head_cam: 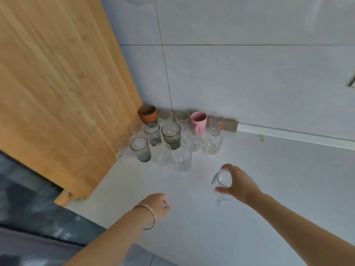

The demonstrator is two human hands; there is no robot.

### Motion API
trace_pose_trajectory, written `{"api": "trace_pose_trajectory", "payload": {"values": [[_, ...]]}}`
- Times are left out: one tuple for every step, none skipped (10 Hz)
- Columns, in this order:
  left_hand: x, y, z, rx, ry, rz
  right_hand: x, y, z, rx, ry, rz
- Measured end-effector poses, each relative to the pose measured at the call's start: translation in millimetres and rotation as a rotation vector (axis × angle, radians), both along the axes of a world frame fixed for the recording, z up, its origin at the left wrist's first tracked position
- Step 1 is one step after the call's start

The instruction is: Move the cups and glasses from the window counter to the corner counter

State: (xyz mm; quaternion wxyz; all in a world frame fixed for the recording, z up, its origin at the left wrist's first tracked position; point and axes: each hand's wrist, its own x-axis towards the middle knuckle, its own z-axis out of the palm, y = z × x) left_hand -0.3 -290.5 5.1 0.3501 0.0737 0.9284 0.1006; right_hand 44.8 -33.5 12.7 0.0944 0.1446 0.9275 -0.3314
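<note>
The left hand (156, 205), with a beaded bracelet (150, 215) at its wrist, hangs over the near part of the white counter (192, 233) with its fingers loosely curled and holding nothing. A little further and to the right, the right hand (239, 183) grasps a clear glass mug (221, 182) from the side, thumb on the near rim and fingers hooked over the far rim. The mug is plain and see-through, its small handle pointing toward the camera; I cannot tell whether its base touches the counter. It sits apart from the group of cups and glasses packed into the corner beyond: three smoky grey tumblers (171, 135) among many clear glasses (182, 160), with a pink mug (199, 120) and an orange-brown cup (148, 111) in the back row against the wall. A pale wooden panel (57, 83) bounds the corner on the left, and large white wall tiles (249, 73) rise behind. A dark floor (28, 189) shows at lower left.
</note>
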Motion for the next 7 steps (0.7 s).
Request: {"api": "trace_pose_trajectory", "payload": {"values": [[-46, -5, -6, 0.024, -0.001, 0.038, -66, -6, -12, -0.023, -0.016, 0.017], [-77, -14, -16, 0.022, -0.018, 0.038, -110, -13, -27, -0.026, -0.062, 0.034], [-102, -21, -25, 0.02, -0.042, 0.02, -132, -20, -39, -0.01, -0.106, 0.015], [-124, -29, -34, 0.03, -0.047, -0.023, -144, -25, -46, -0.004, -0.103, -0.025], [-140, -35, -40, 0.055, -0.066, -0.097, -143, -33, -47, -0.004, -0.115, -0.095], [-151, -38, -44, 0.073, -0.084, -0.2, -135, -38, -44, 0.0, -0.202, -0.18], [-164, -39, -41, 0.053, -0.094, -0.297, -126, -39, -42, 0.029, -0.322, -0.249]]}}
